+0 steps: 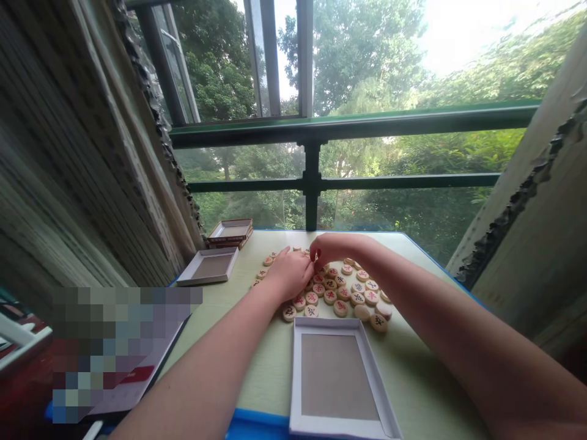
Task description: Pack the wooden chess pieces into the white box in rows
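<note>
Pieces: round, flat wooden chess discs (349,291), pale tan, each top face marked with a red or dark character; most lie face up.
Where the pieces are: a loose cluster on the far middle of the desk (270,366), touching or just beside one another, with a few strays at the left edge of the cluster.
Left hand: the left hand (290,273) lies palm down on the left part of the cluster, its fingers loosely stretched over the discs and gripping nothing.
Right hand: the right hand (328,247) hovers just beyond the left one, fingers bent and drawn together, tips down at the discs. Whether a disc sits between them cannot be told.
Near tray: a shallow white-rimmed tray (297,379) with a grey floor lies just in front of the cluster.
Left tray: a second tray (208,267) of the same kind lies to the left, apart from the discs.
Box: a brown-edged box (230,232) sits behind it near the window (367,153).
</note>
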A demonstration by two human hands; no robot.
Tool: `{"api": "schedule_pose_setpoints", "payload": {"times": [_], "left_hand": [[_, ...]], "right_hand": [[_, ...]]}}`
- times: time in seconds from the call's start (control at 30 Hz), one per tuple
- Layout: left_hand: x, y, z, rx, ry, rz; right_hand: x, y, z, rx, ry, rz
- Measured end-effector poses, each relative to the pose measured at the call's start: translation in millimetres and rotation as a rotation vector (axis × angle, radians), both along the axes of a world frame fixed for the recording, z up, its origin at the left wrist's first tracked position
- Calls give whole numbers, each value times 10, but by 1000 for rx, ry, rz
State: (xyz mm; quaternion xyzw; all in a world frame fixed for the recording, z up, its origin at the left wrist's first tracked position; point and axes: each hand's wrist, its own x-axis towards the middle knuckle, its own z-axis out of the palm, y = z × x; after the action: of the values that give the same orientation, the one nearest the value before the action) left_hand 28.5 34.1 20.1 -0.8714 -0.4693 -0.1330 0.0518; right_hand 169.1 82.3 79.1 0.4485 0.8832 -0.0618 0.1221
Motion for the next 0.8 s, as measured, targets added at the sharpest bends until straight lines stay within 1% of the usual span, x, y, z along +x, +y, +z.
{"api": "schedule_pose_setpoints", "payload": {"times": [0.2,0.43,0.6,0.8], "left_hand": [[-5,-4,14,20,-1,30],[-11,18,-19,14,-35,65],[-41,38,-15,13,-65,61],[-62,56,-26,38,-93,128]], "right_hand": [[25,32,-45,12,35,-17],[9,40,-93,45,55,-20],[-5,15,-82,55,37,-38],[4,10,-69,24,69,-79]]}}
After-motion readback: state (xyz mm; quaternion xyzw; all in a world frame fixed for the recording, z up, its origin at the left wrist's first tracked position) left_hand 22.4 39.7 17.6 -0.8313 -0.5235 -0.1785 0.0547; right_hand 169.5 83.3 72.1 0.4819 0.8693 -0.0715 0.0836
